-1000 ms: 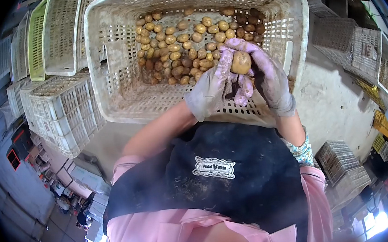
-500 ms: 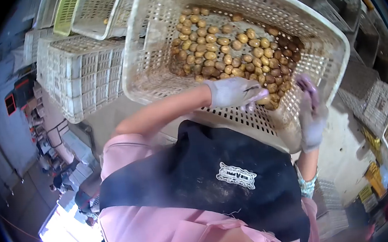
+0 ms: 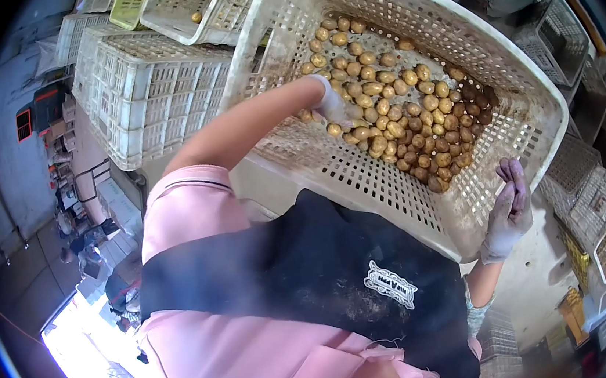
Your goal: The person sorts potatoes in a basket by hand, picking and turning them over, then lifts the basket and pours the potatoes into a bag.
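A large white plastic crate [image 3: 533, 131] with perforated walls holds many small yellow-brown potatoes [image 3: 399, 86], spread over its floor. My left hand [image 3: 332, 105], in a whitish glove, reaches down among the potatoes at the left part of the pile. Its fingers point away from me and are partly hidden and blurred, so what they hold is unclear. My right hand [image 3: 509, 215], in a glove with purple-stained fingers, is at the right near corner of the crate. Its fingers are bent and pressed together. Something small and pale shows at the fingertips, too small to name.
Stacked white crates [image 3: 160, 93] stand left of the big crate. Behind them is another crate [image 3: 184, 6] with a potato in it. More crates [image 3: 590, 210] line the right side. Farther left are boxes and people near a bright doorway [image 3: 88, 359].
My left hand has moved left and farther into the crate, from the near edge to the potatoes. The right hand's fingers have drawn back towards me. The view has shifted.
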{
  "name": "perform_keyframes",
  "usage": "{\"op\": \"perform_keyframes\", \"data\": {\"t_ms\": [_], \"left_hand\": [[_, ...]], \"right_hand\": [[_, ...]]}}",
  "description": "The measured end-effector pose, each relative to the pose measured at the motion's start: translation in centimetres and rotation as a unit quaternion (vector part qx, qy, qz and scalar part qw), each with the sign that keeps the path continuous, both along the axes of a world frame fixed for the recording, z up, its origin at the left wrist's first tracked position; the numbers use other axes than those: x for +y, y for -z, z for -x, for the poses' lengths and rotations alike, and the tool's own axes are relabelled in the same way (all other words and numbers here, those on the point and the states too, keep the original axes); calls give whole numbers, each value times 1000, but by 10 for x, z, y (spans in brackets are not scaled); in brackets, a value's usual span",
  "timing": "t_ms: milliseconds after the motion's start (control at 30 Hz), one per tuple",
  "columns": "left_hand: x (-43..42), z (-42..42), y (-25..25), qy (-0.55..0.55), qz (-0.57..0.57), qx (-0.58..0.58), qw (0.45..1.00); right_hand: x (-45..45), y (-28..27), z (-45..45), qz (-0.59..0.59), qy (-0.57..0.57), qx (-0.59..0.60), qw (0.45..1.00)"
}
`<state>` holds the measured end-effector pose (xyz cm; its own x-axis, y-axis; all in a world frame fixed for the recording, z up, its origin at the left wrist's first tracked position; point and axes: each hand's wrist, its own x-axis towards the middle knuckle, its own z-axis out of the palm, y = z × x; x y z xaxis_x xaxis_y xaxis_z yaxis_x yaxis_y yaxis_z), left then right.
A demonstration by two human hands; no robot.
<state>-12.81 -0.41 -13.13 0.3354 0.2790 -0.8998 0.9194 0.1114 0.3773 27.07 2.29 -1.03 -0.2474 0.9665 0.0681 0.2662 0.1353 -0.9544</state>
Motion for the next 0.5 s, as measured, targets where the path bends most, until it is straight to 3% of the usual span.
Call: {"op": "perform_keyframes", "data": {"t_ms": [67, 100, 133, 200, 233, 300, 367, 433, 500], "left_hand": [[32, -4, -43, -30, 202, 14, 979], [36, 21, 20, 96, -42, 7, 994], [59, 17, 11, 16, -142, 126, 982], [92, 23, 9, -240, -218, 263, 909], [92, 32, 32, -236, -341, 265, 870], [90, 19, 69, -295, -357, 283, 840], [67, 2, 69, -204, -425, 101, 876], [40, -24, 34, 10, -359, 86, 929], [15, -18, 35, 119, -296, 0, 948]], "right_hand": [[2, 1, 1, 9, 14, 28, 999], [1, 0, 0, 15, 23, 42, 999], [2, 0, -1, 19, 25, 42, 999], [1, 0, -2, 25, 31, 37, 999], [0, 0, -1, 27, 34, 33, 998], [1, 1, 0, 16, 30, 27, 999], [0, 2, -1, 10, 25, 14, 1000], [1, 3, 2, 17, 52, 31, 998], [2, -1, 2, 25, 57, 24, 998]]}}
